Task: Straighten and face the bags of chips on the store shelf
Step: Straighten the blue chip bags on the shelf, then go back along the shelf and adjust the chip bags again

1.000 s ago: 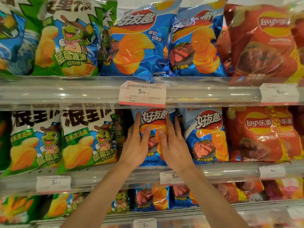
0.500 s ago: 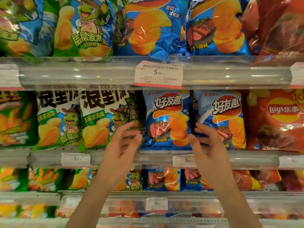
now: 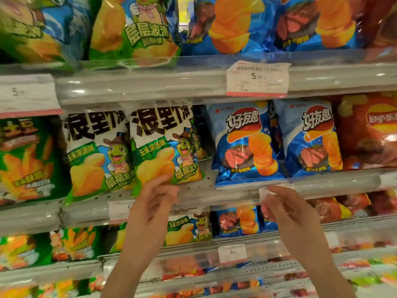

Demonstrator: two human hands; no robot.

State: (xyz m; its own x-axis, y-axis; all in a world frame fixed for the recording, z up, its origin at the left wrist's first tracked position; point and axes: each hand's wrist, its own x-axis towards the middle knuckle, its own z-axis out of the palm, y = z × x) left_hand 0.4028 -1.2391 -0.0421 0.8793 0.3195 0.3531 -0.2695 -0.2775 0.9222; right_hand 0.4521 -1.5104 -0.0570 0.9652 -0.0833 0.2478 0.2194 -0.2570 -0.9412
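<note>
1. Head view takes in the shelf rail (image 3: pixel 214 196) running across the middle row, with green frog bags on the left, blue steak bags beside them and red bags at the far right.
2. Risk first: the green frog bag (image 3: pixel 165 147) leans with its bottom edge poking over the rail, and if I tug it too hard, I judge it could slide off or drag its neighbour (image 3: pixel 98 153) down with it.
3. That green bag stands on the middle shelf, tilted, glossy, puffed and face-out; a dark gap separates it from the blue steak bag (image 3: pixel 245 143), which stands nearly square.
4. My left hand (image 3: pixel 154 203) is at the green bag's lower corner, fingers curled up against it; whether they really pinch it, I cannot tell.
5. My right hand (image 3: pixel 287 209) hangs in front of the rail below the blue bags, fingers loosely bent, holding nothing.
</note>
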